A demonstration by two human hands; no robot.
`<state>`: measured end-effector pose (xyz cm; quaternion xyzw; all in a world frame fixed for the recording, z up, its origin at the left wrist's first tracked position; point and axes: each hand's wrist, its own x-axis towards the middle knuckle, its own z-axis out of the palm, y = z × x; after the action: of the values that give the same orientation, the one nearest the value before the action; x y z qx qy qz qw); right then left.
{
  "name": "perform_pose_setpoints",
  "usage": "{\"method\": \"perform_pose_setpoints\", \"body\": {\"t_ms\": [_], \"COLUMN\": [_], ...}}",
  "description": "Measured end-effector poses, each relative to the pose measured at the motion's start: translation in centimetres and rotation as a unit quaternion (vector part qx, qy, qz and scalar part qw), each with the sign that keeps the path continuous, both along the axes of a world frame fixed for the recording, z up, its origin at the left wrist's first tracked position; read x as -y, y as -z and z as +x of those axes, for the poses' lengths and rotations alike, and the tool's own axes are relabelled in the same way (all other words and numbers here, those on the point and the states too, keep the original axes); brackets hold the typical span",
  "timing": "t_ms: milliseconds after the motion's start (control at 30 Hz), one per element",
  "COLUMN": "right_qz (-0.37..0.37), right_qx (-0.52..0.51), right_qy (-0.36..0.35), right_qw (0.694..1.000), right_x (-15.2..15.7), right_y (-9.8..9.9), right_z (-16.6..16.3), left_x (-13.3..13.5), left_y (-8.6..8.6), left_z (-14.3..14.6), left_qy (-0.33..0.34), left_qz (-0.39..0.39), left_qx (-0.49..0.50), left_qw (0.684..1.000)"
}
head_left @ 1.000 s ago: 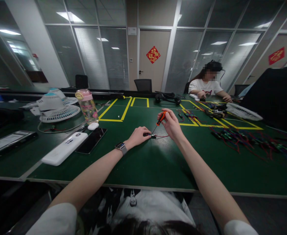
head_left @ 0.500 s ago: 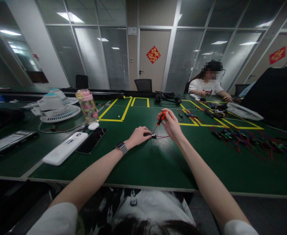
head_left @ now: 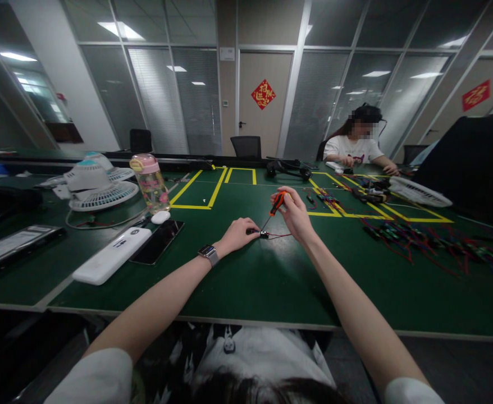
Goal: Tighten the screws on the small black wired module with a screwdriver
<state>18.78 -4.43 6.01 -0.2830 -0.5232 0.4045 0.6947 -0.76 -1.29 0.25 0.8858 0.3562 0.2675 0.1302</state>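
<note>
Head: right hand (head_left: pixel 296 212) gripped orange-black screwdriver (head_left: pixel 277 203), left hand (head_left: pixel 236 235) held small black wired part (head_left: pixel 265 235) below; likely screwdriving, steadiness needed next.

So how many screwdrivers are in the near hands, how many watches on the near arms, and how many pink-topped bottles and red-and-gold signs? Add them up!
Screwdriver, in the right hand: 1
Watch, on the left wrist: 1
Pink-topped bottle: 1
Red-and-gold signs: 2
Total: 5
</note>
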Motion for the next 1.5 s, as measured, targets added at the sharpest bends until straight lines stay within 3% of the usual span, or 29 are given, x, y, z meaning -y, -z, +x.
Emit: {"method": "perform_pose_setpoints", "body": {"t_ms": [200,433,1500], "right_qz": [-0.010,-0.012,-0.015], "right_qx": [0.009,-0.003,-0.035], "right_qy": [0.019,-0.019,-0.055], "right_qw": [1.000,1.000,0.998], "right_x": [0.07,-0.08,-0.28], "right_y": [-0.25,0.00,0.34], "right_z": [0.02,0.04,0.14], "left_x": [0.34,0.74,0.37], "left_y": [-0.38,-0.64,-0.33], "left_z": [0.18,0.18,0.16], "left_qy": [-0.012,-0.025,-0.014], "left_qz": [0.001,0.007,0.018], "left_qx": [-0.008,-0.022,-0.014], "left_qw": [1.000,0.999,1.000]}}
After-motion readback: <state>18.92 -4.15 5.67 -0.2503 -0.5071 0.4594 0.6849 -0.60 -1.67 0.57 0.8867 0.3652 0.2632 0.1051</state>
